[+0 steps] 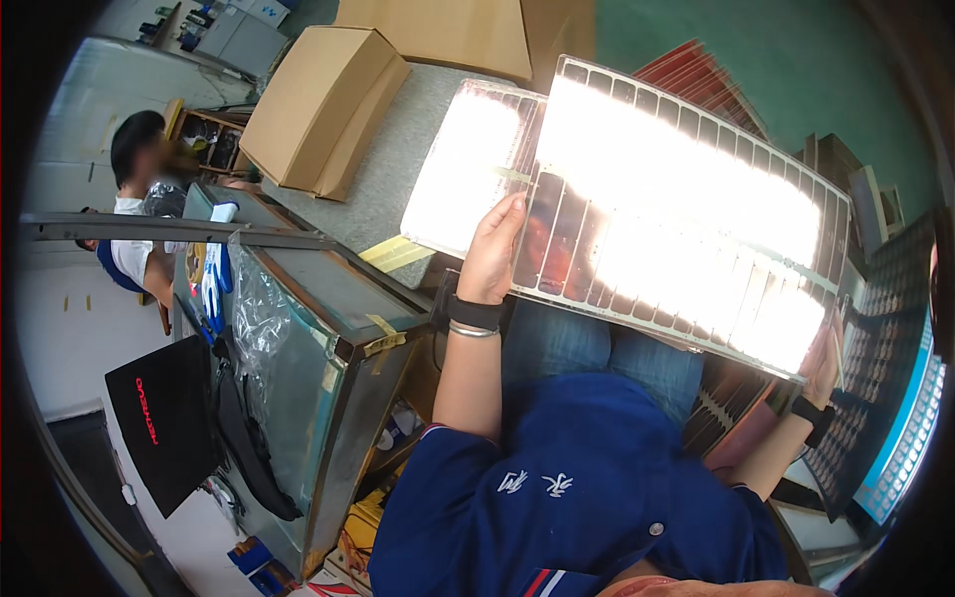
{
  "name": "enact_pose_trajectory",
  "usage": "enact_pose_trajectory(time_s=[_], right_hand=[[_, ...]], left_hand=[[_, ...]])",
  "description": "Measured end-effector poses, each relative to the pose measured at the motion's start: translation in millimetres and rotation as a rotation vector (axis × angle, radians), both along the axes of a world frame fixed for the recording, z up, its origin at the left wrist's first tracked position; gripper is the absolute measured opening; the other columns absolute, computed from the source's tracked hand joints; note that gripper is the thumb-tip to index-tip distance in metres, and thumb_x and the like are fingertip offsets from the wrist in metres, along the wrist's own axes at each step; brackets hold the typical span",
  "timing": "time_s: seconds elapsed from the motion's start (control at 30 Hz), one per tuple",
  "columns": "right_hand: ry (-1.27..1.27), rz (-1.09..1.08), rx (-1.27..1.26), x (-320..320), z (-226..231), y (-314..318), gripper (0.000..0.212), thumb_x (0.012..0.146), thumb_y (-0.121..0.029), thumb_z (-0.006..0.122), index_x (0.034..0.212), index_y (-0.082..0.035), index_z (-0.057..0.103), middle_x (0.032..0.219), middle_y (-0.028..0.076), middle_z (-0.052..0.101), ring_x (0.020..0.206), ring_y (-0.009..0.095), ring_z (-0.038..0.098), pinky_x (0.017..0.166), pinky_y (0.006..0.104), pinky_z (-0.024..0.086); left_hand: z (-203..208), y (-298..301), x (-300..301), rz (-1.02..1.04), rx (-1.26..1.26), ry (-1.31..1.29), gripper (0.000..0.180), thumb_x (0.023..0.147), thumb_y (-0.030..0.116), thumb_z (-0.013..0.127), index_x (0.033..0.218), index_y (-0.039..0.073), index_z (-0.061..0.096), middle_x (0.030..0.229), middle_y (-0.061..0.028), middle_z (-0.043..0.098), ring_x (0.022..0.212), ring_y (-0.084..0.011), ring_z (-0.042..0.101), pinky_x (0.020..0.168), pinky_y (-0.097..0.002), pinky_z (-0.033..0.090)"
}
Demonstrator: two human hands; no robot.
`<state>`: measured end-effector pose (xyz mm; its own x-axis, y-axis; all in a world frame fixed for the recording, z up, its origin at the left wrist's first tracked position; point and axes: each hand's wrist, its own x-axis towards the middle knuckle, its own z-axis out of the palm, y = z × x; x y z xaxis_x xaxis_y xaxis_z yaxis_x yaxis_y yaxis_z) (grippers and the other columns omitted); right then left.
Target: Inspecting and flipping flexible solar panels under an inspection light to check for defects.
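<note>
I hold a long, flat glossy panel (686,199) with a grid of dark cells above my lap; strong glare whitens most of its surface. My left hand (492,254) grips its near left edge, fingers over the face. My right hand (824,363) grips its lower right corner and is partly hidden by the panel. Each wrist wears a black band; the left also has a thin bracelet. A second glaring panel (468,169) lies flat on the grey table (383,179) just left of the held one.
A closed cardboard box (318,104) and flat cardboard sheets sit on the table. A metal cabinet (318,348) covered in plastic stands at my left. Stacks of dark cell panels (880,338) are at my right. Another person (134,189) sits at far left.
</note>
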<state>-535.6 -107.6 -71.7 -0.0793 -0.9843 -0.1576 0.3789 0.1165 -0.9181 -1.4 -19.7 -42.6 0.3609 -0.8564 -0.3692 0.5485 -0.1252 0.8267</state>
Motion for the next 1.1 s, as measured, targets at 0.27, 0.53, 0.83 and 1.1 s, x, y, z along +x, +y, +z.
enact_pose_trajectory(time_s=[0.27,0.53,0.83,1.1], right_hand=[[0.030,0.034,0.025,-1.7,-5.3,-1.1,0.038,0.092,-0.006,0.037,0.129,0.005,0.034,0.130,0.015,0.042,0.118,0.016,0.044,0.101,0.0241,0.036],[0.067,0.026,0.045,-1.2,-9.2,0.8,0.038,0.092,-0.005,0.037,0.128,0.006,0.035,0.130,0.014,0.042,0.116,0.013,0.046,0.099,0.0215,0.038],[-0.007,0.079,0.060,2.0,-11.7,1.5,0.039,0.092,-0.006,0.039,0.130,0.004,0.033,0.129,0.014,0.043,0.112,0.013,0.048,0.096,0.0200,0.040],[0.073,0.067,0.007,14.0,-11.1,4.4,0.039,0.092,-0.007,0.040,0.130,0.003,0.034,0.127,0.012,0.045,0.109,0.011,0.050,0.090,0.0175,0.043]], left_hand=[[4.6,0.8,-0.1,-0.042,-0.020,-0.009,0.032,0.093,0.021,0.045,0.114,-0.002,0.053,0.102,-0.0039,0.058,0.091,-0.0094,0.053,0.082,-0.0219,0.041],[7.2,2.2,-0.4,-0.058,-0.025,-0.023,0.034,0.094,0.022,0.044,0.115,-0.003,0.053,0.102,-0.0050,0.058,0.092,-0.0102,0.053,0.082,-0.0221,0.042],[12.5,2.7,0.2,-0.034,-0.014,-0.070,0.031,0.094,0.019,0.044,0.113,-0.003,0.053,0.097,-0.0048,0.058,0.092,-0.0104,0.052,0.083,-0.0232,0.041],[14.6,5.6,0.7,-0.043,-0.031,-0.140,0.025,0.091,0.012,0.047,0.111,-0.002,0.054,0.098,-0.0038,0.059,0.092,-0.0101,0.052,0.084,-0.0237,0.040]])
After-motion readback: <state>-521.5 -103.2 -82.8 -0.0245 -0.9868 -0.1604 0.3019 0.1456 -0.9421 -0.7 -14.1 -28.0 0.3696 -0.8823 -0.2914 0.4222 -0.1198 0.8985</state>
